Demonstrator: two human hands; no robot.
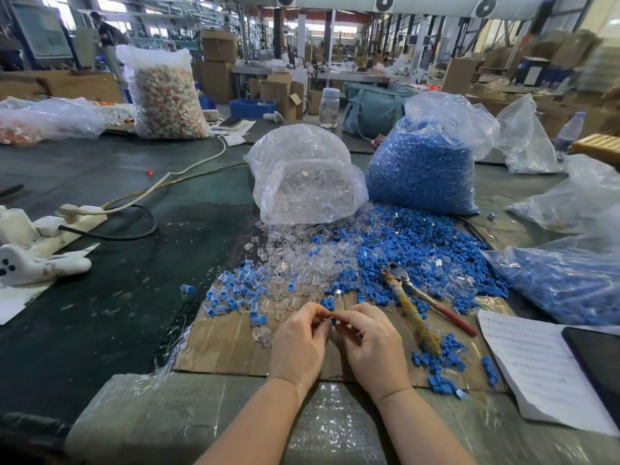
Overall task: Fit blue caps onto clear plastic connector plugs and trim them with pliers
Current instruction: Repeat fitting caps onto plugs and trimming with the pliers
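Note:
My left hand (298,344) and my right hand (365,344) meet fingertip to fingertip over a cardboard sheet (228,347). Between the fingertips sits a small blue cap (333,321), pinched from both sides; any clear plug under it is hidden by the fingers. Loose clear plugs (295,263) and loose blue caps (412,243) lie heaped just beyond the hands. Assembled capped plugs (235,293) are scattered to the left. Pliers (416,303) with one red and one wrapped handle lie to the right, untouched.
A bag of clear plugs (302,176) and a bag of blue caps (426,162) stand behind the piles. Another bag of blue parts (570,283) lies at right, above a paper sheet (536,367) and a dark tablet (597,360). A power strip (67,226) sits at left.

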